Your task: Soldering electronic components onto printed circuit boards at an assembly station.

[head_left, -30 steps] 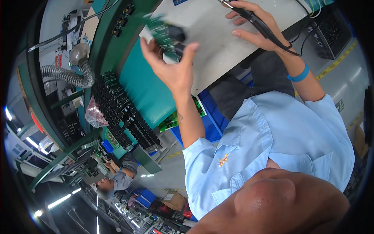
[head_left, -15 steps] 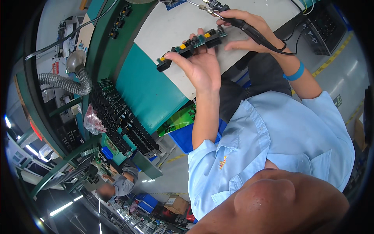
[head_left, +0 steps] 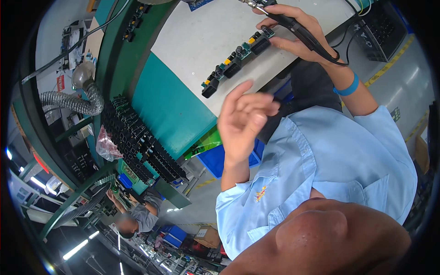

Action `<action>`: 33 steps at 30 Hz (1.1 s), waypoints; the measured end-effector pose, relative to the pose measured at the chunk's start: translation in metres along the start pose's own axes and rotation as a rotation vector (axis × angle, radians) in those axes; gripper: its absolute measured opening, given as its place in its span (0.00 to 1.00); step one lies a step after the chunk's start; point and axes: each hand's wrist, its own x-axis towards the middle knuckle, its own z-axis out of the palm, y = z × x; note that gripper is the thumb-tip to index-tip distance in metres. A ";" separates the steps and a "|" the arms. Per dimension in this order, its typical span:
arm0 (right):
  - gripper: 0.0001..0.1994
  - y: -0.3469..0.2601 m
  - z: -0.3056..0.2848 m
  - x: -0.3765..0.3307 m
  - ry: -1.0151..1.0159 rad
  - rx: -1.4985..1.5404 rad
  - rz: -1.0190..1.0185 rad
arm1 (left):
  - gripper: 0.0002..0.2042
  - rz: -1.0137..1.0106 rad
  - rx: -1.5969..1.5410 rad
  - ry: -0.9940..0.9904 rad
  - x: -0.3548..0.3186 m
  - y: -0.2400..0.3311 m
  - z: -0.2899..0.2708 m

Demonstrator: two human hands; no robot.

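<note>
My right hand (head_left: 300,34) grips the upper right end of a long circuit board strip (head_left: 238,59) between thumb and finger. Black connector housings and small yellow parts line the strip, which slants down to the left over the white work mat. The same hand holds a corded tool with a black handle (head_left: 295,32), apparently a soldering iron, its metal front end reaching the top edge of the picture. Below the strip, apart from it, my left hand (head_left: 245,117) is empty, its slightly blurred fingers apart and loosely bent.
A white mat (head_left: 183,41) and a teal mat (head_left: 169,105) cover the bench. Rows of similar black-housed boards (head_left: 142,142) stand at the left, beside a clear plastic bag (head_left: 107,144). A flexible duct (head_left: 73,101) hangs nearby. A blue bin (head_left: 215,160) sits below the bench. Another person (head_left: 137,217) works farther off.
My left hand has let go of the board strip and drawn back toward my body. My right hand has taken the strip's end while keeping the tool.
</note>
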 end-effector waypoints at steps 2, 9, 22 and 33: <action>0.31 -0.002 0.003 0.000 -0.009 -0.048 0.037 | 0.31 0.260 0.368 0.109 -0.005 0.004 -0.008; 0.30 -0.018 0.004 -0.003 -0.008 -0.106 0.252 | 0.20 0.648 1.718 0.133 0.081 0.043 -0.030; 0.28 -0.014 0.005 -0.005 -0.034 -0.243 0.081 | 0.17 0.206 1.277 0.156 0.106 0.048 -0.050; 0.27 -0.009 -0.004 -0.005 -0.204 -0.448 0.185 | 0.17 0.279 1.215 0.223 0.104 0.030 -0.057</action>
